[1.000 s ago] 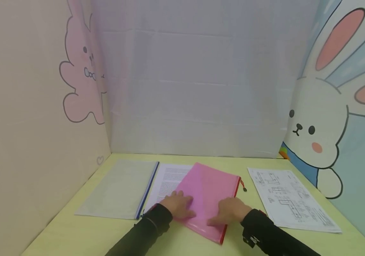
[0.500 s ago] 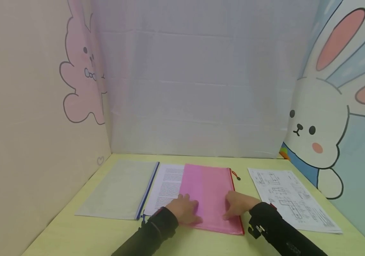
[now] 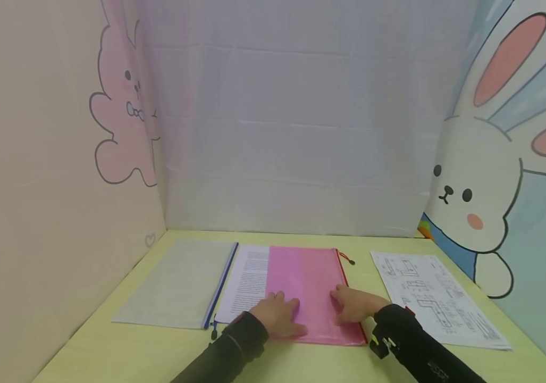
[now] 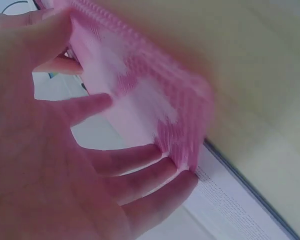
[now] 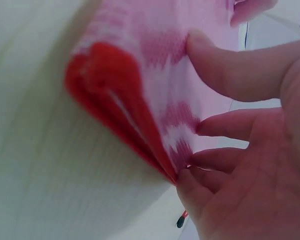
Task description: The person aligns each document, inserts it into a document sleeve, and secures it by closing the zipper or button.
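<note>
In the lower middle of the head view, a pink mesh zip pouch [image 3: 307, 287] lies flat on the pale yellow-green table [image 3: 124, 351], its red zipper edge along its right side. The left hand [image 3: 279, 315] rests on the pouch's lower left part with straight, slightly spread fingers pressing on the mesh; in the left wrist view those fingers [image 4: 135, 172] reach out to the pouch's edge. The right hand [image 3: 356, 307] sits at the lower right corner by the red edge, its fingers [image 5: 225, 125] loosely bent against the mesh and the thumb laid on top, not clearly pinching it. A printed text sheet [image 3: 249, 276] shows from under the pouch's left side, just beside a grey folder with a blue spine [image 3: 177, 282] further left. A sheet of drawings [image 3: 433, 298] lies apart on the right.
</note>
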